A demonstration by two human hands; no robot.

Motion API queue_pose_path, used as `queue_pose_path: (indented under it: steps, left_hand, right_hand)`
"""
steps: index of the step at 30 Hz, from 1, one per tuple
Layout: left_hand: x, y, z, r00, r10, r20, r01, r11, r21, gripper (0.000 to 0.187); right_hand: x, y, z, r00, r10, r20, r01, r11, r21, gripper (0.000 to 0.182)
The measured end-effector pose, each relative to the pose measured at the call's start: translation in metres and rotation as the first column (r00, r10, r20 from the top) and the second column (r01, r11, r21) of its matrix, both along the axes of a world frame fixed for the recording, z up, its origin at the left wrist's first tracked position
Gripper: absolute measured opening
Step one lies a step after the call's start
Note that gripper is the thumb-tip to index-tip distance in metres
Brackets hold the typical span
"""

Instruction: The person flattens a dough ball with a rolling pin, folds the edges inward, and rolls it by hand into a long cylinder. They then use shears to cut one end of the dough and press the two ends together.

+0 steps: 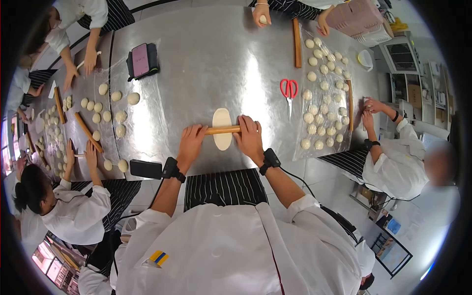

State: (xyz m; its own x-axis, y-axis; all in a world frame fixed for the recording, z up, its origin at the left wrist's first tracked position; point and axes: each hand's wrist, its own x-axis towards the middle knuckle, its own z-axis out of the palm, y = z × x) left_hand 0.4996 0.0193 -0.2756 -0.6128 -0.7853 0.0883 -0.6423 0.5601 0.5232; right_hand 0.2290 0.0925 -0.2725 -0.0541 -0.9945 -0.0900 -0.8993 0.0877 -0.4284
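Observation:
A flat oval of pale dough (222,140) lies lengthwise on the steel table (196,59) in front of me. Across its middle rests a wooden rolling pin (223,130). My left hand (192,143) is closed over the pin's left end, and my right hand (250,137) is closed over its right end. The dough shows above and below the pin, between my hands. Both wrists wear black straps with small devices.
Red-handled scissors (289,93) and plastic-covered dough balls (322,118) lie to the right. More dough balls (120,116), a black phone (146,169) and a pink-screened device (141,61) are on the left. Co-workers' hands work at the left, top and right.

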Motion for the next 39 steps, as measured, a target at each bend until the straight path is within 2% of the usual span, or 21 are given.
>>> queue_pose_path:
  steps: [1, 2, 3, 5, 8, 11, 15, 17, 24, 26, 27, 29, 30, 32, 33, 34, 35, 36, 37, 38, 39]
  left_hand:
    - [0.000, -0.002, -0.008, 1.000, 0.005, 0.016, -0.005, 1.000, 0.015, 0.050]
    - [-0.001, -0.004, -0.015, 0.999, 0.009, 0.031, -0.010, 1.000, 0.029, 0.051]
    - [-0.004, -0.005, -0.017, 0.999, 0.009, 0.032, -0.010, 1.000, 0.029, 0.051]
    - [-0.011, -0.002, -0.021, 0.978, 0.109, 0.179, -0.098, 0.993, -0.067, 0.054]
    - [-0.022, -0.009, -0.016, 0.950, 0.175, 0.258, -0.173, 0.984, -0.028, 0.060]
    - [-0.034, -0.032, -0.012, 0.923, 0.236, 0.304, -0.225, 0.972, -0.074, 0.061]
    - [-0.048, -0.070, -0.014, 0.911, 0.275, 0.306, -0.247, 0.961, -0.127, 0.061]
    - [-0.054, -0.089, -0.016, 0.883, 0.286, 0.373, -0.264, 0.958, -0.110, 0.061]
    - [-0.062, -0.135, -0.011, 0.864, 0.423, 0.272, -0.377, 0.903, -0.206, 0.061]
    - [-0.061, -0.138, -0.002, 0.882, 0.328, 0.338, -0.313, 0.945, -0.097, 0.062]
    - [-0.059, -0.138, 0.000, 0.883, 0.324, 0.339, -0.307, 0.946, -0.105, 0.062]
    - [-0.053, -0.135, 0.001, 0.941, 0.135, 0.309, -0.145, 0.989, 0.011, 0.056]
    - [-0.050, -0.135, -0.001, 0.942, 0.135, 0.307, -0.143, 0.990, 0.005, 0.056]
    - [-0.049, -0.146, -0.009, 0.947, 0.045, 0.319, -0.041, 0.999, -0.017, 0.041]
    - [-0.048, -0.149, -0.018, 0.967, 0.048, 0.250, -0.019, 0.993, -0.116, 0.024]
    - [-0.042, -0.159, -0.046, 0.985, -0.017, 0.174, 0.055, 0.975, -0.214, 0.020]
    - [-0.044, -0.161, -0.046, 0.991, -0.058, 0.117, 0.077, 0.983, -0.167, 0.021]
    - [-0.040, -0.164, -0.052, 0.968, -0.174, 0.180, 0.204, 0.966, -0.162, 0.021]
    - [-0.049, -0.162, -0.031, 0.963, -0.175, 0.206, 0.190, 0.980, -0.055, 0.020]
    - [-0.042, -0.161, -0.033, 0.956, -0.196, 0.217, 0.217, 0.973, -0.076, 0.020]
    - [-0.044, -0.156, -0.023, 0.968, -0.149, 0.204, 0.179, 0.974, -0.141, 0.021]
  right_hand:
    - [0.002, -0.002, -0.003, 1.000, -0.004, -0.020, 0.003, 0.999, -0.045, 0.070]
    - [0.001, -0.006, -0.007, 0.999, 0.010, -0.031, -0.008, 0.998, 0.056, 0.077]
    - [0.001, -0.010, -0.010, 1.000, 0.010, -0.030, -0.008, 0.998, 0.056, 0.077]
    - [0.003, -0.020, -0.017, 0.995, -0.051, -0.084, 0.054, 0.998, 0.029, 0.077]
    - [0.003, -0.039, -0.024, 0.993, -0.098, -0.060, 0.095, 0.994, -0.054, 0.076]
    - [-0.002, -0.065, -0.018, 0.983, -0.092, -0.162, 0.080, 0.994, -0.074, 0.073]
    - [-0.011, -0.106, -0.011, 0.986, -0.088, -0.140, 0.076, 0.993, -0.087, 0.072]
    - [-0.016, -0.125, -0.005, 0.989, -0.067, -0.130, 0.060, 0.997, -0.055, 0.073]
    - [-0.035, -0.207, -0.031, 0.978, -0.182, -0.098, 0.164, 0.972, -0.167, 0.069]
    - [-0.039, -0.227, -0.033, 0.968, -0.236, -0.079, 0.215, 0.953, -0.213, 0.065]
    - [-0.041, -0.232, -0.026, 0.967, -0.243, -0.074, 0.222, 0.950, -0.218, 0.065]
    - [-0.043, -0.234, -0.007, 0.968, -0.247, 0.039, 0.247, 0.921, -0.303, 0.059]
    - [-0.042, -0.230, -0.005, 0.968, -0.249, 0.039, 0.249, 0.918, -0.309, 0.059]
    - [-0.048, -0.214, -0.006, 0.997, -0.069, -0.044, 0.054, 0.959, -0.279, 0.054]
    - [-0.044, -0.206, -0.011, 0.983, 0.001, -0.186, -0.032, 0.986, -0.166, 0.049]
    - [-0.045, -0.195, -0.028, 0.993, 0.004, -0.116, -0.040, 0.952, -0.304, 0.041]
    - [-0.047, -0.185, -0.045, 0.998, 0.026, -0.056, -0.048, 0.899, -0.434, 0.036]
    - [-0.045, -0.177, -0.053, 0.999, 0.039, 0.007, -0.032, 0.899, -0.437, 0.034]
    - [-0.044, -0.169, -0.060, 0.996, 0.053, 0.071, -0.016, 0.898, -0.440, 0.034]
    - [-0.044, -0.160, -0.064, 0.989, 0.067, 0.135, 0.000, 0.897, -0.442, 0.033]
    - [-0.044, -0.154, -0.040, 0.990, 0.065, 0.125, -0.030, 0.964, -0.264, 0.036]
